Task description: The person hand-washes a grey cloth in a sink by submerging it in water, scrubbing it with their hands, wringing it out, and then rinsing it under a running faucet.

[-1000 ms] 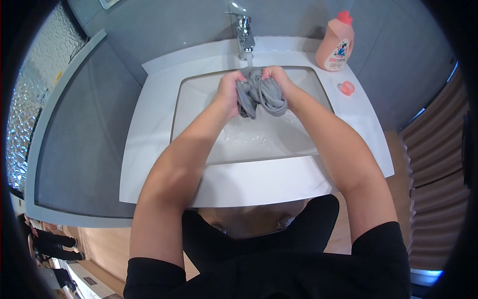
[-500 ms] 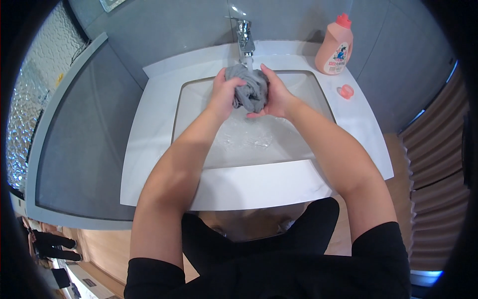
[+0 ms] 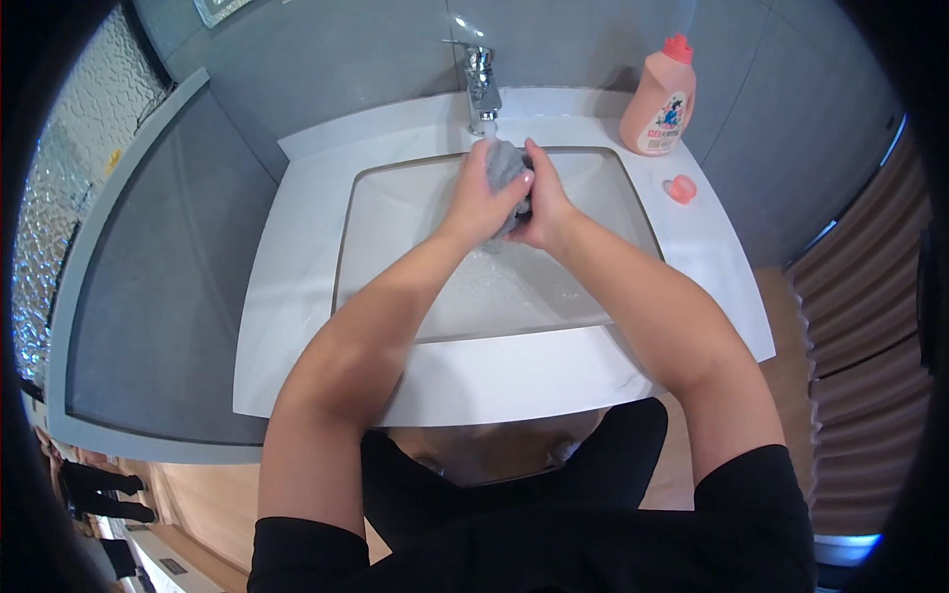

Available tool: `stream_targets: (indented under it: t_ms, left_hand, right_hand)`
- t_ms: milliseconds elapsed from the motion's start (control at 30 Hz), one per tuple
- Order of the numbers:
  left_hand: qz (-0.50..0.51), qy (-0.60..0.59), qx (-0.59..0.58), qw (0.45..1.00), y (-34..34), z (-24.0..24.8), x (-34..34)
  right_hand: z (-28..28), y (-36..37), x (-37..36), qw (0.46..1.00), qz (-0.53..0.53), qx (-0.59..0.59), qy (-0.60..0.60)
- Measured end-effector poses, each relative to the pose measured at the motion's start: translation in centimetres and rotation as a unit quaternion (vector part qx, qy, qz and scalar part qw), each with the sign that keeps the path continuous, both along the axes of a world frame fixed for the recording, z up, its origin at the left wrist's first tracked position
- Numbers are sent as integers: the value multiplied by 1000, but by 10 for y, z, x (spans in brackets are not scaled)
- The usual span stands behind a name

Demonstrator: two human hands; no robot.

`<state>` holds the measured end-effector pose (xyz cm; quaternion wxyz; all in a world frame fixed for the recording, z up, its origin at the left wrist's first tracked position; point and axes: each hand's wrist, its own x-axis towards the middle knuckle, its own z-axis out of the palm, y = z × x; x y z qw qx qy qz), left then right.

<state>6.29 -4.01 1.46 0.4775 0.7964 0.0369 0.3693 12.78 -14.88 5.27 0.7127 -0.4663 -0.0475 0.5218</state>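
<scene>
Cloth: gray, bunched, near the back edge of the sink basin, below the single-lever faucet | grip: my left hand and right hand clamped on it | rinsing seems underway, unfinished; I can't tell how much is left

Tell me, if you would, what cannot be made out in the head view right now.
Gray cloth, head view: its full extent is hidden by the left hand and right hand.
Curtain, head view: outer edge lost in the dark fisheye rim.
Background person, head view: too small for detail.
Silver-edged rectangle, head view: cut off by the upper edge.
</scene>
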Motion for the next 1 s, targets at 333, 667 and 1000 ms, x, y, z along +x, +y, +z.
stream_targets:
  t_ms: [333,667,1000]
  left_hand:
    - [171,1,23,985,-13,10,2]
    - [180,-24,39,983,-17,16,-1]
    - [172,-14,55,983,-15,20,-4]
  right_hand:
    - [-25,21,12,1000,-12,7,11]
    - [-27,26,13,998,-56,-2,-32]
    - [-19,22,7,994,-81,-38,-63]
